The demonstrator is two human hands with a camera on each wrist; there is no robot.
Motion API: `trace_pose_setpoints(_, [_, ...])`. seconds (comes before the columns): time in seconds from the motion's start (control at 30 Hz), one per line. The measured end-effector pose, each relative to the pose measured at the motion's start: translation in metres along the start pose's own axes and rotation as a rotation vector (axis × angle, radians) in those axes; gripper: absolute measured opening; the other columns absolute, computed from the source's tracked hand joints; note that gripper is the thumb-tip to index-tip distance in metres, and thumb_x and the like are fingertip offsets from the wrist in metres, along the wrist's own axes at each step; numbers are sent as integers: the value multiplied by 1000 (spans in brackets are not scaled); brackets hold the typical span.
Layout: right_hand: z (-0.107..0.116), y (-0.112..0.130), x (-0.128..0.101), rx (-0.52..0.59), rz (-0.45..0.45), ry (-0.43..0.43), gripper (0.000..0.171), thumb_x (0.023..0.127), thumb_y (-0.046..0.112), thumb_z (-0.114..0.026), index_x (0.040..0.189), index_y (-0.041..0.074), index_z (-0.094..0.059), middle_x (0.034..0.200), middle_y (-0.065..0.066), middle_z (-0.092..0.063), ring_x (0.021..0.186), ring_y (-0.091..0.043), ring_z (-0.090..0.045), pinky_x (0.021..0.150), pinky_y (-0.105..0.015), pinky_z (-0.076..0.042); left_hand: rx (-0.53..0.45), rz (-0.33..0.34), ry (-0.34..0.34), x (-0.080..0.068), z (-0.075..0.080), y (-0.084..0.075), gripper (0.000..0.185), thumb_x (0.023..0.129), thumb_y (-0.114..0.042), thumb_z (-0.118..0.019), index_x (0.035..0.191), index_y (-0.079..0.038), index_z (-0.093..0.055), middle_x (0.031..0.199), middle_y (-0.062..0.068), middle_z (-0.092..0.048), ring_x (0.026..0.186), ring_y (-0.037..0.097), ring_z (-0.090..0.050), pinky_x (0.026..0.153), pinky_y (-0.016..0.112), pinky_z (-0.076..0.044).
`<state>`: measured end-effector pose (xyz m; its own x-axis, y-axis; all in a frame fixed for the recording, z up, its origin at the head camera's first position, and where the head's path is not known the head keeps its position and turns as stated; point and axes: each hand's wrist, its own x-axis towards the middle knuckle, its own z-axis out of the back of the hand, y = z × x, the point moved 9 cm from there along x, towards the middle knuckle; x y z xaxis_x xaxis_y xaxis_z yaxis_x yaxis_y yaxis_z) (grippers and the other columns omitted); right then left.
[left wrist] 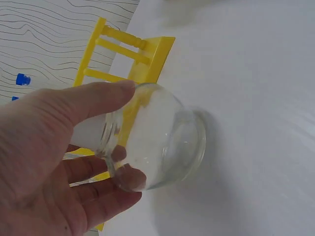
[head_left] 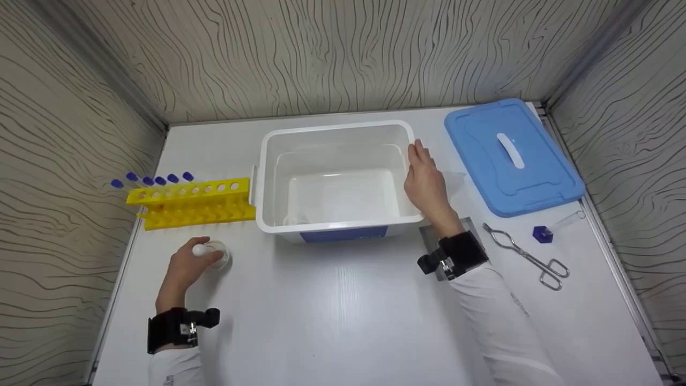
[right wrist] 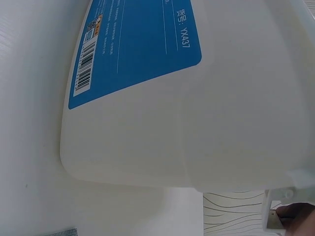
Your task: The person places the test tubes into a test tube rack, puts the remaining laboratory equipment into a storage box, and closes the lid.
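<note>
My left hand (head_left: pixel 187 264) holds a clear glass spirit lamp (left wrist: pixel 170 132) with a white cap (head_left: pixel 200 250), thumb on one side and fingers on the other. In the left wrist view the lamp's round body tilts over the white table, its base facing right. My right hand (head_left: pixel 427 182) rests along the right rim of a white plastic storage box (head_left: pixel 335 128), its fingers straight in the head view. The right wrist view shows the box's outer wall with a blue label (right wrist: pixel 142 44), and fingertips (right wrist: pixel 298 216) beside a white side latch (right wrist: pixel 273 209).
A yellow test tube rack (head_left: pixel 198 217) with several blue-capped tubes (head_left: pixel 148 181) stands left of the box. To the right lie a blue lid (head_left: pixel 482 155), metal crucible tongs (head_left: pixel 528 256) and a measuring cylinder (head_left: pixel 565 221) on its side. A grey mesh square (head_left: pixel 430 241) lies partly under my right wrist.
</note>
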<state>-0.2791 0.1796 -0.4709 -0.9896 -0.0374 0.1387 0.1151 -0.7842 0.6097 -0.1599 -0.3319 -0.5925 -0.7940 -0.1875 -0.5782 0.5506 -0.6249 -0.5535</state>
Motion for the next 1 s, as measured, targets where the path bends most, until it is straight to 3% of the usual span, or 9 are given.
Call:
trace_pose_setpoints(0.53, [-2, 1, 2, -2, -9, 27, 49, 102, 3, -35, 150, -6, -32, 162, -25, -25, 147, -47, -29, 120, -56, -30, 2, 17, -46, 0, 4, 4, 82, 89, -52, -65, 154, -11, -34, 155, 26, -38, 133, 41, -45, 109, 58, -42])
trace_pose_setpoints(0.67, [-2, 0, 2, -4, -16, 35, 50, 102, 3, -35, 151, -6, -32, 162, -24, -24, 147, -47, -28, 119, -57, -30, 24, -12, -79, -6, 13, -5, 81, 89, -53, -64, 153, -11, -36, 153, 26, -41, 132, 42, -47, 106, 57, -44])
trace_pose_setpoints(1.0, [-2, -2, 0, 15, -19, 32, 49, 103, 4, -33, 151, -6, -31, 162, -25, -24, 148, -46, -27, 121, -57, -27, 87, -100, -135, -32, 36, -48, 83, 89, -57, -62, 151, -9, -39, 149, 25, -47, 121, 39, -56, 92, 48, -53])
